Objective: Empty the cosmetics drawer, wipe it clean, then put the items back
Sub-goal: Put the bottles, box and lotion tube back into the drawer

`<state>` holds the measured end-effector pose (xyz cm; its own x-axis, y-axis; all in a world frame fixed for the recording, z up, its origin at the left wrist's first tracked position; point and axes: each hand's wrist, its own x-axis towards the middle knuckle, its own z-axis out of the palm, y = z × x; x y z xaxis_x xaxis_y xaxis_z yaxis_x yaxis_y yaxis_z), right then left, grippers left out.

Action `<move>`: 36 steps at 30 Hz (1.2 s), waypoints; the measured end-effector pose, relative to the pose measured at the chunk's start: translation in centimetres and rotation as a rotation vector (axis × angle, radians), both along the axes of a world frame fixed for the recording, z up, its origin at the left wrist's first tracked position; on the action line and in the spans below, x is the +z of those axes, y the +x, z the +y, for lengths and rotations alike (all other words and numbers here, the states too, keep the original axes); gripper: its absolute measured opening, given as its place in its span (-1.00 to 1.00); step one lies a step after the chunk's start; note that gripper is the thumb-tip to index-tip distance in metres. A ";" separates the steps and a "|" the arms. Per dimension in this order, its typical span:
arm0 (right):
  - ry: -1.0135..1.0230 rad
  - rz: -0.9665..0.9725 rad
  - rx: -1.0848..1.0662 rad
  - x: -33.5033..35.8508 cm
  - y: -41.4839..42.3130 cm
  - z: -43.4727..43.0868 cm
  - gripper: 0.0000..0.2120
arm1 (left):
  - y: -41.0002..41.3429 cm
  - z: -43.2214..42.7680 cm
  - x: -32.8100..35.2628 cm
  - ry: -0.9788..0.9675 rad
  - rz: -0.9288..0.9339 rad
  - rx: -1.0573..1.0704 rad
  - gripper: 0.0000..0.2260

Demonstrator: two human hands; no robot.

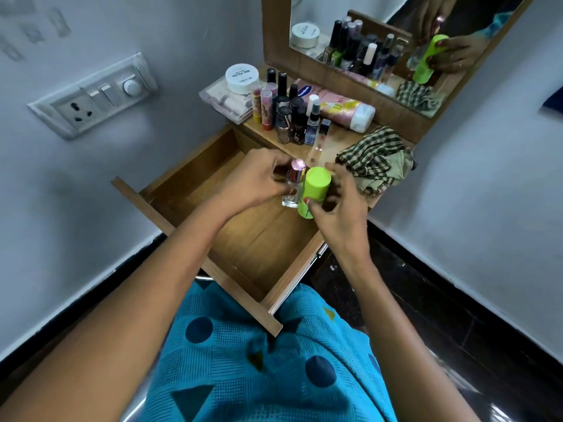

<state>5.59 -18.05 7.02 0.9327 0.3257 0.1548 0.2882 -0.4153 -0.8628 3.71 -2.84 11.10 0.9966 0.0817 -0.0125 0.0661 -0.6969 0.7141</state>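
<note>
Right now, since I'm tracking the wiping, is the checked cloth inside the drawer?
No, the checked cloth lies on the dresser top, outside the drawer.

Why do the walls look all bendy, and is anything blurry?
Head view: the wide-angle lens bends the walls; the wall marks top-left and the frame corners smear; the green bottle and glass bottle in the middle look sharper.

Wall switchboard (94, 95), wood-framed mirror (380, 22), dark floor (426, 300)
</note>
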 end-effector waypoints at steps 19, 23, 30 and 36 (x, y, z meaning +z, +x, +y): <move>-0.571 -0.213 -0.468 -8.2 -0.6 1.6 -0.56 | 2.9 -1.5 -10.0 -0.043 0.110 -0.004 -0.74; -0.562 -0.152 -0.518 -8.5 -0.2 2.1 -0.55 | 3.7 -1.6 -10.6 -0.051 0.098 -0.006 -0.72; -0.573 -0.133 -0.546 -8.3 0.2 2.8 -0.60 | 4.8 -1.7 -11.5 -0.044 0.076 0.013 -0.73; -0.553 -0.113 -0.550 -8.7 0.4 2.9 -0.59 | 4.8 -2.0 -11.9 -0.048 0.013 0.052 -0.68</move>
